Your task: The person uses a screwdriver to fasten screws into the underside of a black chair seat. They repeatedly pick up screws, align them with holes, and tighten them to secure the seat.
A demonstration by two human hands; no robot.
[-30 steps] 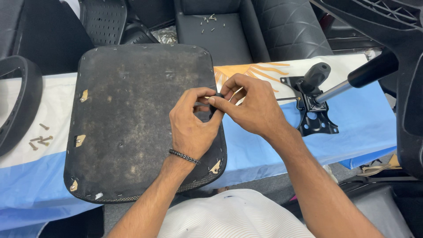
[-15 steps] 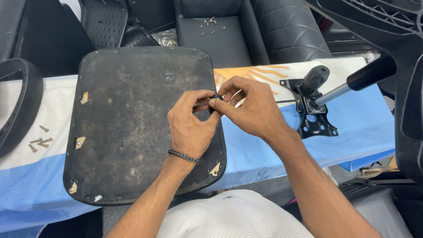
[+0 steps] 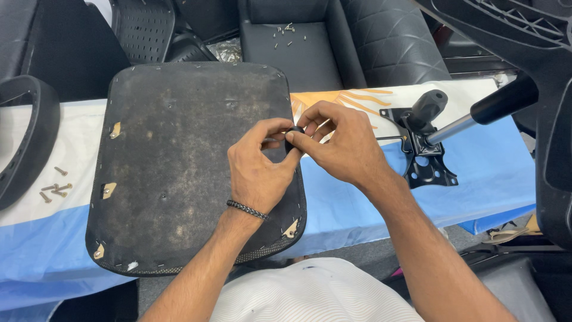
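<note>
We've got the upturned black chair seat pan [image 3: 179,173] flat on the blue-and-white cloth-covered table [image 3: 345,209], its fabric underside dusty and scuffed, staples dotted round the rim, little tan tabs at the corners. At its right edge our left hand [image 3: 257,173] and right hand [image 3: 345,146] meet, fingers of both pinched shut around a small round black knob [image 3: 293,137]. A braided dark bracelet [image 3: 247,209] sits on the left wrist. To the right lies a black metal chair mechanism plate [image 3: 426,161] with a chrome rod. Loose brass screws [image 3: 55,188] lie far left.
</note>
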